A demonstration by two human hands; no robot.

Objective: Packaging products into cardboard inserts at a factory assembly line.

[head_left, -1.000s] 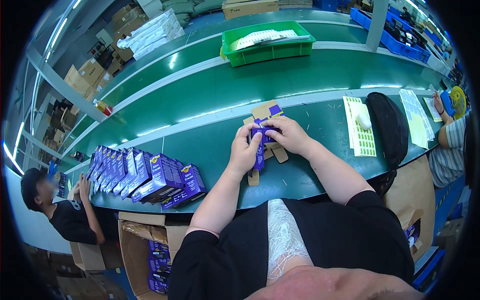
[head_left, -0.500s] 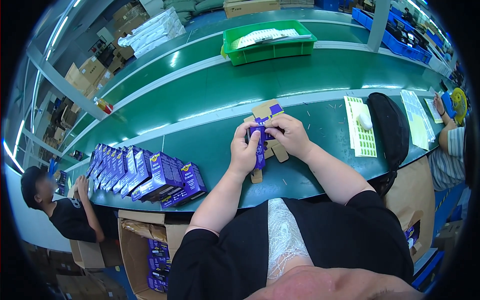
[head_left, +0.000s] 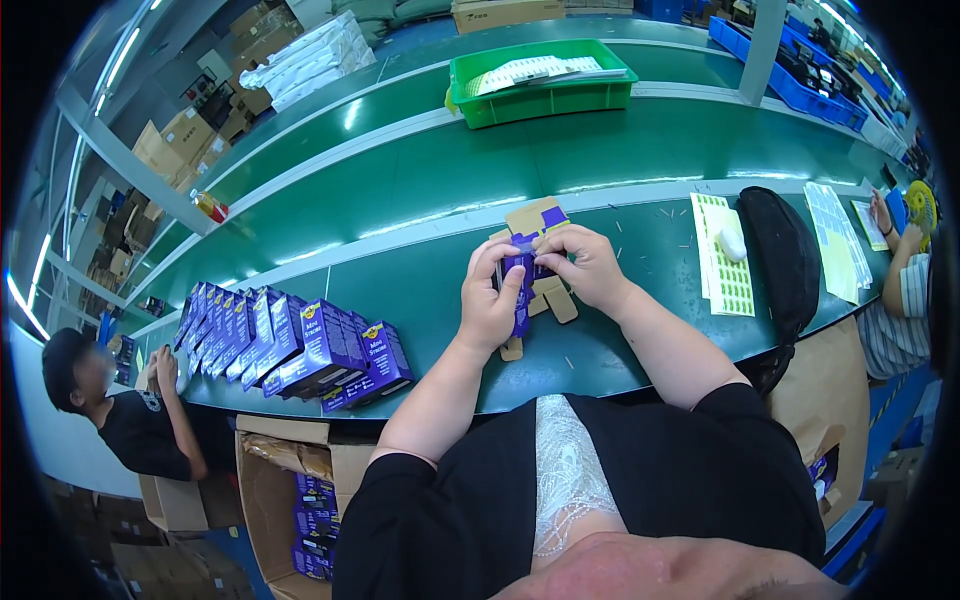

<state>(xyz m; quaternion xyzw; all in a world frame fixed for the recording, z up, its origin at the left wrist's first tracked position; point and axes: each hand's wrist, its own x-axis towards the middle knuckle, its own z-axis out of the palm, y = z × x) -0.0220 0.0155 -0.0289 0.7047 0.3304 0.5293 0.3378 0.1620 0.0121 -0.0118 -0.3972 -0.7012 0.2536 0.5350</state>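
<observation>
My left hand (head_left: 484, 305) is closed round a small purple box (head_left: 521, 318), its thumb pressed on the printed face. At the box's upper end my right hand (head_left: 590, 272) is closed in a pinch, with fingertips close to those of the left. What exactly the right fingers grip is too small to make out; it may be the box's edge. Beneath and behind the hands lie opened-out cartons with bare brown cardboard flaps (head_left: 553, 298), partly hidden by the fingers. To the left, filled purple-looking boxes (head_left: 333, 345) stand in a leaning row on the green bench.
A green bin (head_left: 545, 103) with label sheets stands across the bench. Rightward lie a label sheet (head_left: 735, 285), a white mouse-shaped object (head_left: 731, 244) and a black pouch (head_left: 778, 260). An open carton (head_left: 270, 505) sits below the bench edge. People work at both sides.
The right fingers have shifted slightly at the box's upper end. The left hand keeps its hold, and the view has moved a little.
</observation>
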